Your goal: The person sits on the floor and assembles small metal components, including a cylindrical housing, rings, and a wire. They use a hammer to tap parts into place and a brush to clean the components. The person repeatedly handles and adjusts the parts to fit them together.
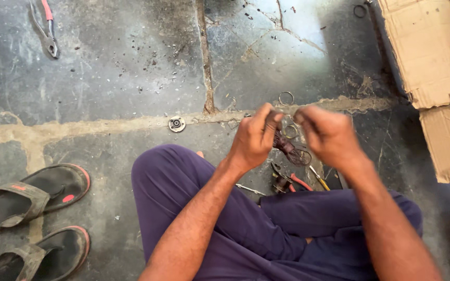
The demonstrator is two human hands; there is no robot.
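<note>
Currently your left hand [256, 138] and right hand [329, 136] both pinch a dark wire bundle [286, 148] above your lap; loose metal rings [286, 98] lie unused on the floor [105, 78], so assembly seems unfinished.

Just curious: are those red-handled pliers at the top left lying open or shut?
Open: the pliers lie flat on the stone floor with handles spread apart.

A pair of black sandals [27, 200] with red trim lies at the left on the cracked stone floor [121, 67]. Red-handled pliers [48, 31] rest at the top left, a small round metal disc [176, 124] sits on the pale floor joint, and torn cardboard [433, 57] lies at right.
</note>
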